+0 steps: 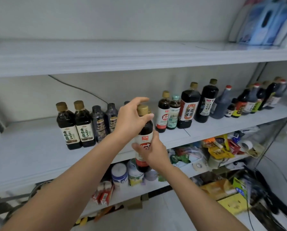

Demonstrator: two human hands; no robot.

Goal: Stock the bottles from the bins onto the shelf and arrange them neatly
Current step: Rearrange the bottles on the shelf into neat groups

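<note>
So on the far left of the middle shelf [31, 157] there's a pair of dark sauce bottles with gold caps and green-on-white labels [76, 125] sitting side by side, touching, and right next to them two darker bottles with black caps [104, 121] standing just behind the person's arm. Then the left hand [131, 117] is coming in from the lower left and wrapping around the neck of the bottle being stocked [143, 135], fingers [140, 100] curling over the gold cap and thumb pressing on the shoulder. The right hand [153, 151] is gripping the same bottle lower down, closed around its white and red label, so both hands are clamped on it. The bottle is being held upright at the front edge of the middle shelf, its base hanging below the shelf lip, not resting on anything. Just to the right a matching red-label bottle [162, 112] is standing on the shelf, then a green-capped one [173, 112], then a row of bigger dark bottles [206, 100] running off to the far right. Below all that, the lower shelf [194, 169] is sitting full of mixed packets and tubs.
</note>
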